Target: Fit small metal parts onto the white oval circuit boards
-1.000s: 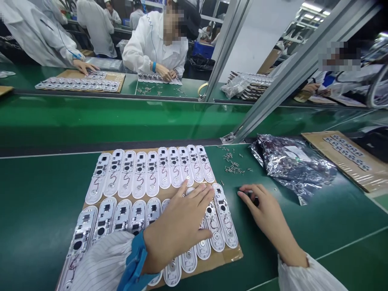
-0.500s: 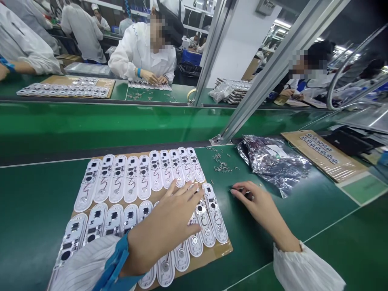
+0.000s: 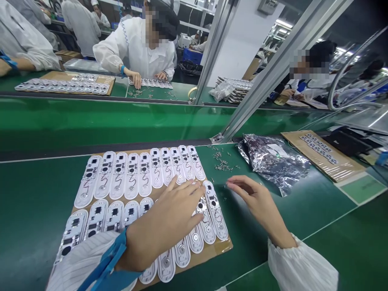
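A: In the head view, your left hand (image 3: 160, 226) lies flat on the white oblong circuit boards (image 3: 144, 169), its fingers (image 3: 188, 194) spread wide. That spread pins several boards at once, so press lightly and avoid dragging across the thin wiring.

B: The boards sit in two rows on a cardboard sheet (image 3: 216, 250), which lies on the green counter (image 3: 30, 210). Your left hand covers the right part of the lower row. Your right hand (image 3: 257, 202) hovers over the bare counter just beside the boards, its fingers (image 3: 238, 182) drawn in towards the thumb. I cannot tell whether they pinch anything; a part that small would hide there.

A: Then work close to the small silver screws (image 3: 222, 165), heaped loosely beyond your right hand with strays around them. Pick one at a time so the heap doesn't spread towards the boards.

B: The nearest container is the crinkled silver anti-static bag (image 3: 273, 165), just past the screws, with a white label on it. I cannot tell what is inside. Further right, a second cardboard sheet (image 3: 330, 155) carries rows of smaller boards. Across the line, a co-worker (image 3: 136, 52) has both hands at a similar row of boards (image 3: 151, 83).
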A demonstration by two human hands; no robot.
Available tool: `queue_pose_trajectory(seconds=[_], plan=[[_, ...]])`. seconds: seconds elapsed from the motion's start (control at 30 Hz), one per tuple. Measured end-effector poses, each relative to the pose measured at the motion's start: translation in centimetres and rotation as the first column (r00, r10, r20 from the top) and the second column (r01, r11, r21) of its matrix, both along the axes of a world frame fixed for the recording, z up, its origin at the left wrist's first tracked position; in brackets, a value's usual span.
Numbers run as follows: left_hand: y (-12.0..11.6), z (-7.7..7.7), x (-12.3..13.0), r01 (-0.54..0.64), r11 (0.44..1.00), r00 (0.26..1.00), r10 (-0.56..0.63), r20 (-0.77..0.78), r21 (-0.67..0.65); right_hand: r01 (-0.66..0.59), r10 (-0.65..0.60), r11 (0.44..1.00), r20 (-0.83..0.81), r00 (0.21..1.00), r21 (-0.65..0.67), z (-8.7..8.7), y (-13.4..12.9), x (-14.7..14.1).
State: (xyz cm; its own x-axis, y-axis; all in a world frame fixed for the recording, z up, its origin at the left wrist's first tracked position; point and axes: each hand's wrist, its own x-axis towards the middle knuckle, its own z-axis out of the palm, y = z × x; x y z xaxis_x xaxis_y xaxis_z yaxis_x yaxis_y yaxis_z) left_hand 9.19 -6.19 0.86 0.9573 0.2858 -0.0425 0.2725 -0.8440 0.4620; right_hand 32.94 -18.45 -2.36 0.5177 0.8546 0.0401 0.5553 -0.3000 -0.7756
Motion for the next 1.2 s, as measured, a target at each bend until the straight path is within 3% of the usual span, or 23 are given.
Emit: queue_pose_trajectory(seconds=[0.17,0.27,0.4,0.57,0.97,1.1,1.2], plan=[[-0.1,0.2,0.2,-0.042,0.999,0.998,0.042,0.049,-0.006,-0.05,0.05,0.999,-0.035,0.998,0.004,0.7,0.5,-1.2],[-0.2,0.4,0.7,-0.088,0.995,0.99,0.093,0.108,-0.048,-0.116,0.118,0.993,-0.14,0.983,0.025,1.4,0.7,-2.7],[-0.1,0.7,1.3,-0.131,0.977,0.968,0.162,0.19,-0.168,-0.168,0.169,0.985,-0.358,0.918,0.034,2.6,1.3,-5.3],[0.7,1.4,1.1,-0.092,0.968,0.957,0.15,0.248,-0.232,-0.131,0.138,0.99,-0.553,0.822,0.051,3.4,1.8,-6.5],[1.0,2.5,1.0,-0.046,0.917,0.88,0.225,0.419,-0.395,-0.103,0.211,0.967,-0.509,0.834,0.232,4.1,1.0,-6.9],[1.0,2.9,0.9,-0.039,0.902,0.875,0.239,0.421,-0.43,-0.086,0.215,0.958,-0.486,0.847,0.274,4.0,0.9,-6.9],[1.2,3.2,0.8,-0.027,0.861,0.887,0.255,0.385,-0.508,-0.091,0.213,0.959,-0.469,0.857,0.269,4.0,0.8,-6.8]])
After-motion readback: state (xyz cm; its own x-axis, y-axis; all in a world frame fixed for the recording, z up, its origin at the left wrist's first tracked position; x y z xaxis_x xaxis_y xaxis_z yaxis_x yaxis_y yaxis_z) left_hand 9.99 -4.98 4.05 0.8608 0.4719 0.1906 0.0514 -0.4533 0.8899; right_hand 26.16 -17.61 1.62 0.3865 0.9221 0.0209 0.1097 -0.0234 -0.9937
